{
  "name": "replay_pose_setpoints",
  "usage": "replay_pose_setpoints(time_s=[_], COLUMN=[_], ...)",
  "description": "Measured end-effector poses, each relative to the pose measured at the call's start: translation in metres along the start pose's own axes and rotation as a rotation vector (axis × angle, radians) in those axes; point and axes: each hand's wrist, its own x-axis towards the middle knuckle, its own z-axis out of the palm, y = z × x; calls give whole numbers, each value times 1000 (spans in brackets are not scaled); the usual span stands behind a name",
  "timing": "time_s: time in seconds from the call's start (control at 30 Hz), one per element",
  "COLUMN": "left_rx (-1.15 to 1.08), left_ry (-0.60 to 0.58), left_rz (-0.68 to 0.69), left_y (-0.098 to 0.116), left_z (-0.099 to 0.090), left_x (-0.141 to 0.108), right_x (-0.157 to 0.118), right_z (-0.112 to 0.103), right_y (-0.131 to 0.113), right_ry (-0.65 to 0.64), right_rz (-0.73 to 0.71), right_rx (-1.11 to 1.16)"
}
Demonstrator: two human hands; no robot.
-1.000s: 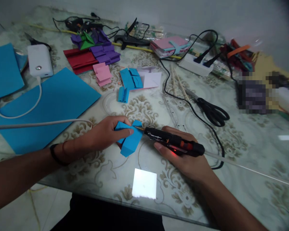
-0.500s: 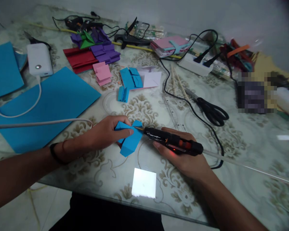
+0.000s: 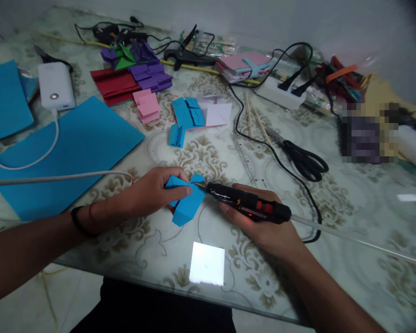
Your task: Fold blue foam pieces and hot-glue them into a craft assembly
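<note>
My left hand (image 3: 159,187) is closed on a folded piece of blue paper (image 3: 190,203), its thumb pressing on top. In my right hand (image 3: 263,229) is a black hot glue gun (image 3: 247,202), gripped from below and behind. A small red light glows on the gun's side. Its metal nozzle meets the blue paper near my left thumb; whether glue is coming out cannot be seen. A long clear glue stick (image 3: 350,240) sticks out of the gun's back end.
Large blue sheets (image 3: 72,148) and a white power bank (image 3: 56,86) lie on the left. Folded blue pieces (image 3: 190,112), pink paper (image 3: 146,106) and purple paper (image 3: 152,77) sit farther back. Black scissors (image 3: 303,159), a power strip (image 3: 280,92) and a black cord (image 3: 256,138) are to the right.
</note>
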Motion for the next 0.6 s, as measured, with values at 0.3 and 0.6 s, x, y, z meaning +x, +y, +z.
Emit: replay_pose_setpoints(time_s=[0.3,0.6], left_rx=[62,67], left_ry=[-21,-24], left_rz=[16,10], left_y=[0,1], left_z=[-3,-2], left_x=[-1,-2], right_x=[-1,-3], right_z=[1,0], right_y=[0,3], right_ry=[20,62], right_rz=[34,81], right_rx=[5,6])
